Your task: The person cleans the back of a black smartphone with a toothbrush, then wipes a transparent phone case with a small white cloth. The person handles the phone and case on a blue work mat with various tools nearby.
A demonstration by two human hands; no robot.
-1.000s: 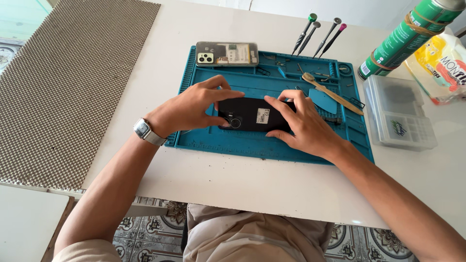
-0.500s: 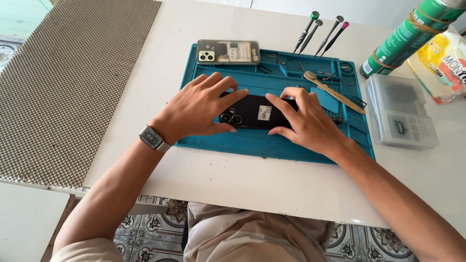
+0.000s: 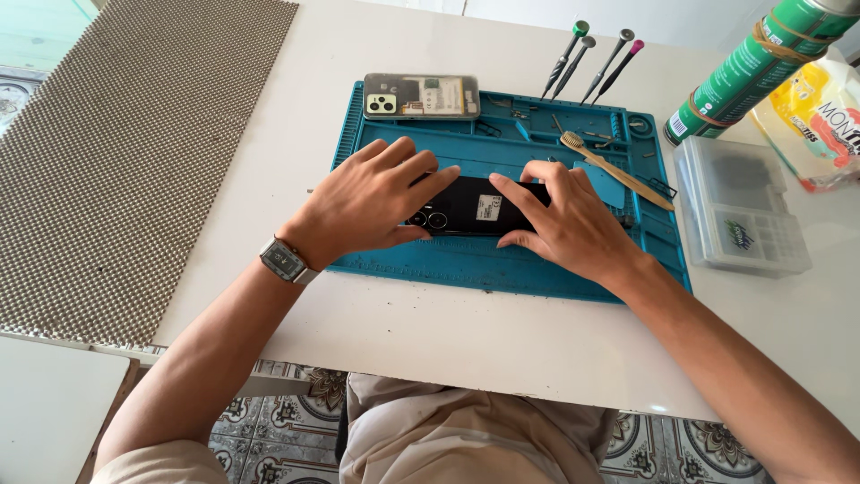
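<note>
A black phone (image 3: 468, 208) lies back side up on a blue repair mat (image 3: 466, 260), its twin camera rings toward the left. My left hand (image 3: 369, 202) rests flat over the phone's left end, fingers spread across the camera corner. My right hand (image 3: 566, 220) presses down on the phone's right end with fingers extended, the fingertips reaching a small white sticker in the middle. A watch sits on my left wrist (image 3: 285, 261). Both ends of the phone are hidden under my hands.
A second phone with its back cover off (image 3: 421, 96) lies at the mat's far edge. Several screwdrivers (image 3: 591, 63), a wooden brush (image 3: 614, 168), a clear parts box (image 3: 742, 215), a green can (image 3: 752, 67) and a yellow bag (image 3: 820, 121) are right. A grey dotted mat (image 3: 134, 152) lies left.
Both hands have flattened and slid inward over the phone, fingers now pressing down on its back. The phone stays in the same spot on the mat.
</note>
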